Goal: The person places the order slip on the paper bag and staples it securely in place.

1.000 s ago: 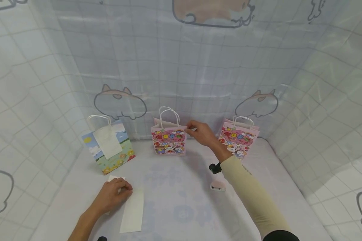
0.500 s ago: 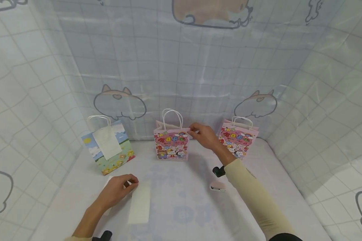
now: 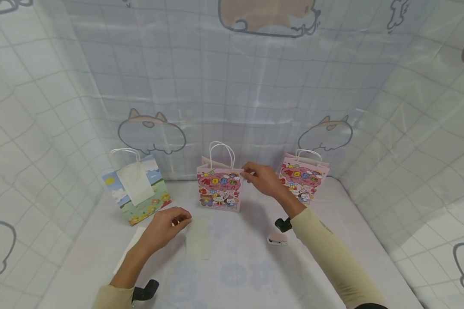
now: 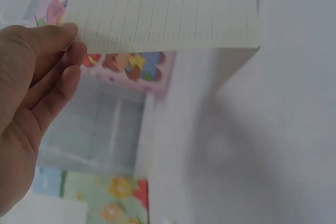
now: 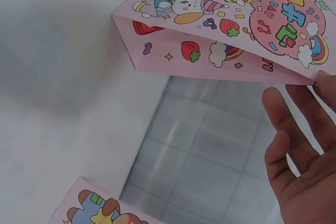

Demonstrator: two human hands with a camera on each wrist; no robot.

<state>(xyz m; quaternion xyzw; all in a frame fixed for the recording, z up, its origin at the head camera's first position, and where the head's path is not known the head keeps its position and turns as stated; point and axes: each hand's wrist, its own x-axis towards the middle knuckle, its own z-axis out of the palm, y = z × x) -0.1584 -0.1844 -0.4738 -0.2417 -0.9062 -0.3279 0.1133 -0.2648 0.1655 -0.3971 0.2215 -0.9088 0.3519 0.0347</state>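
My left hand (image 3: 165,226) pinches the end of a lined paper slip (image 4: 163,14) between thumb and fingers. The slip hangs above the table, in front of and a little left of the middle pink gift bag (image 3: 219,191). That bag stands upright, with white handles and cartoon prints. My right hand (image 3: 264,178) pinches its upper right corner. In the right wrist view, its side gusset folds inward below the thumb, and the other fingers (image 5: 281,108) are spread beneath.
On the left, a landscape-print gift bag (image 3: 160,193) leans back with a white slip (image 3: 135,183) on its front. Another pink bag (image 3: 303,178) stands right, beside my right forearm. A small pink-and-white stapler-like object (image 3: 277,239) lies on the table. More white paper (image 3: 129,251) lies under my left forearm.
My left hand has carried the lined slip right and farther back toward the middle bag. My right hand has pulled that bag slightly right and nearer, keeping its grip on the corner.
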